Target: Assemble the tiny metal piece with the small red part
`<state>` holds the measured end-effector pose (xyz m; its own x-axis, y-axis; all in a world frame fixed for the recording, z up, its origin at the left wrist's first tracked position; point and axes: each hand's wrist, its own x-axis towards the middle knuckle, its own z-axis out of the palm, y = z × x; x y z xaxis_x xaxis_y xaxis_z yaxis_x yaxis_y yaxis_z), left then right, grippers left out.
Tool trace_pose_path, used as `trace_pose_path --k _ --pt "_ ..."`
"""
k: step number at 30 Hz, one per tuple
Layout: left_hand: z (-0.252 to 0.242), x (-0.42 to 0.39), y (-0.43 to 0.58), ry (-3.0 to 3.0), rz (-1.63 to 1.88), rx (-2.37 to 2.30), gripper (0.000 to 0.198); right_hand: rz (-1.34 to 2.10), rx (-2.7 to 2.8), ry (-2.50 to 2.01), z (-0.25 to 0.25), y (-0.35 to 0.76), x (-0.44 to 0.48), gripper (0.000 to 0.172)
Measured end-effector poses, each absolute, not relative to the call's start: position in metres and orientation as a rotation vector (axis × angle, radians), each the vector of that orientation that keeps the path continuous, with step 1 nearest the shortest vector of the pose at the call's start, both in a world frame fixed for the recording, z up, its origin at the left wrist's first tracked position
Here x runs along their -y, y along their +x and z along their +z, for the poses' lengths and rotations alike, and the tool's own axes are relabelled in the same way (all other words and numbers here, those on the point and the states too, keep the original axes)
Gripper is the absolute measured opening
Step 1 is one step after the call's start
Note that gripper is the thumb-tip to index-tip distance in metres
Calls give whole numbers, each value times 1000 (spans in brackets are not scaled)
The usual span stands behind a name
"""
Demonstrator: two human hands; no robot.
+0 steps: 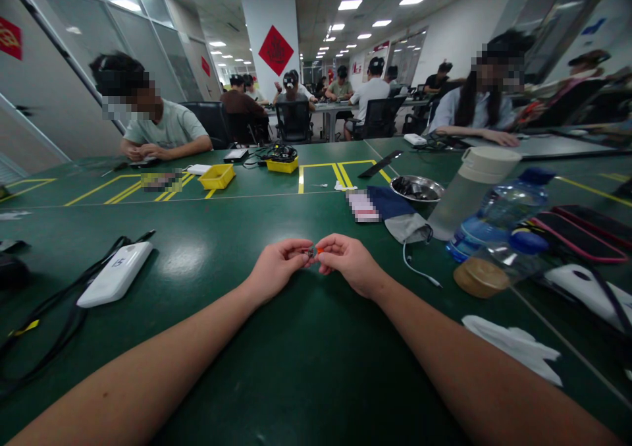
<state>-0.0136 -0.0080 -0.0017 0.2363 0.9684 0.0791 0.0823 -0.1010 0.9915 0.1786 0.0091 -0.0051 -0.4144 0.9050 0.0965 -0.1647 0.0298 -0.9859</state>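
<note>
Ceiling lamps lit a wide office, where a red paper diamond (275, 51) was fixed on a white pillar (269, 8) far beyond the hands. Under both hands was a green table (222, 219), with yellow tape lines (320, 165) on its farther part.

Left hand (279, 266) had its thumb and forefinger brought together on a small grey metallic part (311, 253). Right hand (351, 263), just beside it, was pinching a small orange piece (320, 250) between its fingertips. Both pieces were in the narrow space between the two hands, above the table; I cannot tell whether they were joined, because they were too small.

To the left of the left hand lay a white power bank (116, 275). Ahead of this hand was a yellow tray (217, 177). Beyond the right hand, toward the right, were a dark blue and grey pouch (395, 210) and a steel bowl (438, 193). Farther to the right of this hand were a pale bottle (469, 192) and a blue-capped bottle (508, 205), and nearer, a bottle with brown liquid (484, 276). One co-worker (168, 130) sat across the table, ahead and left of the left hand.
</note>
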Motion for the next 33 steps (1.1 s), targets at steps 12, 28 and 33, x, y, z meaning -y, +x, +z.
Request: trace_pose_path --k 12,28,33 --pt "0 9 -12 1433 1065 -1082 17 1448 1400 -839 -5 180 -10 23" --pt "2 10 -12 1476 1067 -1112 20 1486 1492 -893 -6 176 -8 21" --pt "-1 9 -16 1575 1035 -1134 24 1474 1532 -896 -9 175 -10 19"
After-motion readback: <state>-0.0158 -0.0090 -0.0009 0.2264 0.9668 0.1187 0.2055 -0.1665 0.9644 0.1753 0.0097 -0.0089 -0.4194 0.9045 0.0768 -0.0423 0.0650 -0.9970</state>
